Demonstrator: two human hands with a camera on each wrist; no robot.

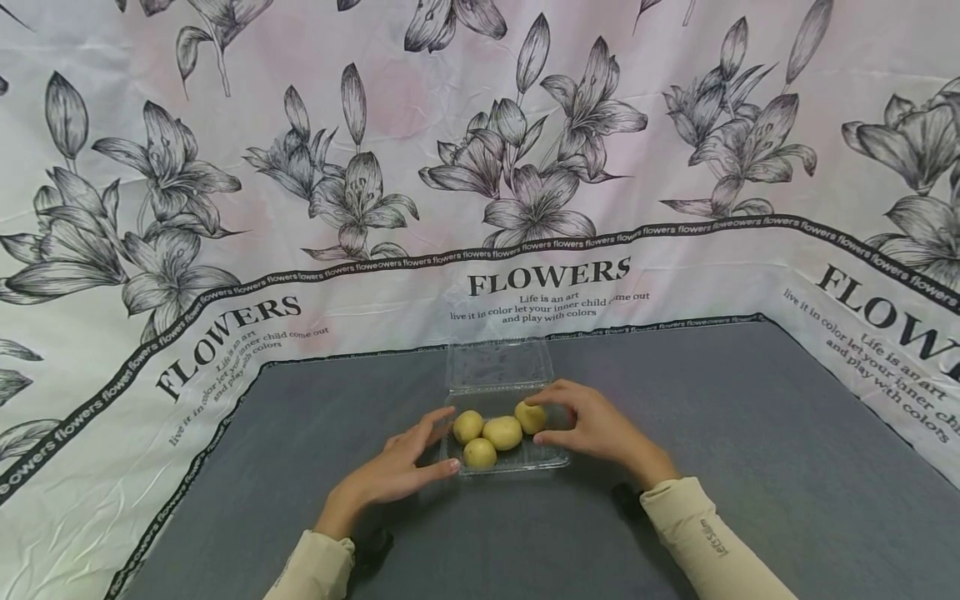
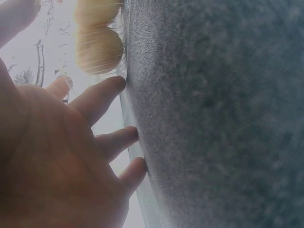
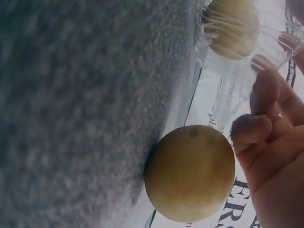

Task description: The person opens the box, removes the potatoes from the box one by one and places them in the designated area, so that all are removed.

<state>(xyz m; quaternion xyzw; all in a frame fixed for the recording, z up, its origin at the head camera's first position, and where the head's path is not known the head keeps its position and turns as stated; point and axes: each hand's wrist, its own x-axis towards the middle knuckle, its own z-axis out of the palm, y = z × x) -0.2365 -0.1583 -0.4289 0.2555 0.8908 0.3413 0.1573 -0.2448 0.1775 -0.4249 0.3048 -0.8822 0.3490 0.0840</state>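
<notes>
Several round yellow fruits lie in a clear plastic box [image 1: 525, 461] with its lid raised at the back. They include one at the left [image 1: 468, 427], a middle one [image 1: 502, 433] and a front one [image 1: 480, 454]. My right hand [image 1: 600, 425] pinches the back-right fruit [image 1: 530, 417] between thumb and fingers; its other fingers are curled. My left hand [image 1: 401, 467] spreads along the box's left side, its fingers fairly straight. Another yellow fruit [image 3: 190, 173] sits outside the box beside my right hand in the right wrist view; the head view does not show it.
A grey cloth-covered table [image 1: 337, 433] surrounds the box. White flower-printed fabric [image 1: 540, 292] rises behind the table and along both sides. Dark wrist cameras, such as the left one [image 1: 372, 550], sit under the sleeves.
</notes>
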